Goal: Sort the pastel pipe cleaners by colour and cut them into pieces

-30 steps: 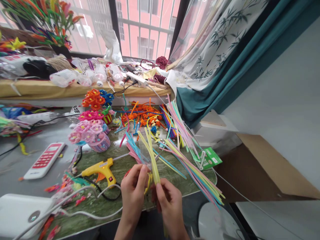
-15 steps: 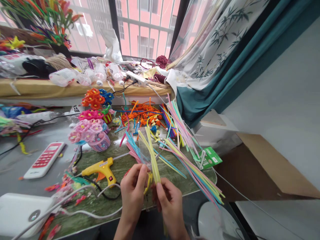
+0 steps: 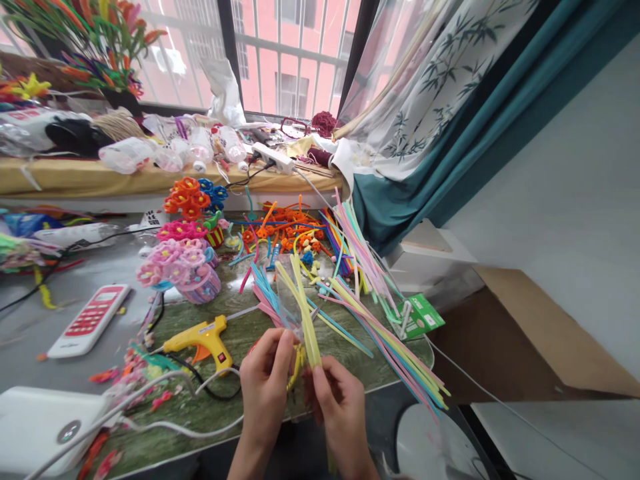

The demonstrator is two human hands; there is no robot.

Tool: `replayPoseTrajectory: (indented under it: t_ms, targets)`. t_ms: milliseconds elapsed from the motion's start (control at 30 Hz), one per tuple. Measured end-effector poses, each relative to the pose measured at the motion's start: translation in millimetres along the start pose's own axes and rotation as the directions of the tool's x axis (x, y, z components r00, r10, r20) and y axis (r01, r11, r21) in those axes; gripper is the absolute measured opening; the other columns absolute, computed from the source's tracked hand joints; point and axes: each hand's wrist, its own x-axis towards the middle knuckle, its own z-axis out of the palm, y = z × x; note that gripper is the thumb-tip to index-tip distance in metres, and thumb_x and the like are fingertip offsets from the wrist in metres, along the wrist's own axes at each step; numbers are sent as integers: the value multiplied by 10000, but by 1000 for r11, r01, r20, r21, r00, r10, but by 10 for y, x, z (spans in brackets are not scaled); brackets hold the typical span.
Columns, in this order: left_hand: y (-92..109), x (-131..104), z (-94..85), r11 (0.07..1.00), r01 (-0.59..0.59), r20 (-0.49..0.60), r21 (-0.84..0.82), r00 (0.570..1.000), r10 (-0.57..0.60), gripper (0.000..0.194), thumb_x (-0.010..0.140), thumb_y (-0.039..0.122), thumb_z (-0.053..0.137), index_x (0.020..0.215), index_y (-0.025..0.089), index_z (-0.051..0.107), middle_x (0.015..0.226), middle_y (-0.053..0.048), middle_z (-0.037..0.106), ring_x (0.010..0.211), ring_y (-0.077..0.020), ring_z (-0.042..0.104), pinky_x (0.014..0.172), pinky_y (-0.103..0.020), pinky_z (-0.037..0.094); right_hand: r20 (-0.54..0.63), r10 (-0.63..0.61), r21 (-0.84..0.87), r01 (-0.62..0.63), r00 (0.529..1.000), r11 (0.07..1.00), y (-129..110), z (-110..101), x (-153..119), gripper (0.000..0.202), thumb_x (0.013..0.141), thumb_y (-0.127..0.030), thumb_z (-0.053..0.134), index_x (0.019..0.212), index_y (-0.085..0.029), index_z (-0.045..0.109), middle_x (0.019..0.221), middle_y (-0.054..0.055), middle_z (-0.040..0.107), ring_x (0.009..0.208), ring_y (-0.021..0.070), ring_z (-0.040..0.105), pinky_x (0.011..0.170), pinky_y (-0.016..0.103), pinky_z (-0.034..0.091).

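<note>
Near the table's front edge, my right hand (image 3: pixel 340 407) pinches several pale yellow pipe cleaners (image 3: pixel 307 320), whose upper ends spread apart above it. Beside it on the left, my left hand (image 3: pixel 267 380) has thumb and fingers pressed together at the edge of a clear plastic sleeve (image 3: pixel 289 293). Behind the hands lie blue pipe cleaners (image 3: pixel 267 283) and pink ones (image 3: pixel 267 303). A mixed pastel bundle (image 3: pixel 390 340) stretches to the right over the table edge. The yellow glue gun (image 3: pixel 203 340) lies left of my left hand.
Pink flowers in a pot (image 3: pixel 187 267) stand at left centre, orange pieces (image 3: pixel 285 227) behind. A white power bank (image 3: pixel 55 427), cables and a red-and-white box (image 3: pixel 90 320) lie left. A green card (image 3: pixel 423 315) is at the right edge, a white stool (image 3: pixel 435 443) below.
</note>
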Motion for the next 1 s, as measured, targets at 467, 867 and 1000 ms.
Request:
replayPoseTrajectory:
  t_ms: [467, 867, 1000]
  targets:
    - [5, -2, 2, 1000, -2, -9, 23, 1000, 2, 310, 857, 444, 592, 718, 167, 601, 511, 80, 388, 472, -77, 344, 464, -192, 301, -8, -16, -19, 16, 1000, 1000, -6, 7, -7, 372, 878, -502, 573, 690, -181, 570, 495, -62, 459, 383, 59, 330, 356, 167, 253]
    - [6, 4, 1, 1000, -4, -7, 25, 1000, 5, 315, 857, 447, 590, 722, 163, 615, 507, 78, 394, 466, -79, 352, 454, -194, 303, 3, -18, -25, 18, 1000, 1000, -28, -5, -8, 370, 878, -497, 568, 683, -184, 549, 492, -65, 448, 384, 59, 329, 357, 166, 261]
    - [10, 13, 12, 1000, -6, -5, 18, 1000, 6, 304, 858, 441, 588, 727, 167, 606, 511, 80, 392, 461, -77, 343, 447, -192, 295, 2, -19, -36, 19, 1000, 999, -46, -13, -17, 364, 888, -488, 562, 693, -180, 558, 508, -62, 449, 400, 61, 332, 369, 170, 257]
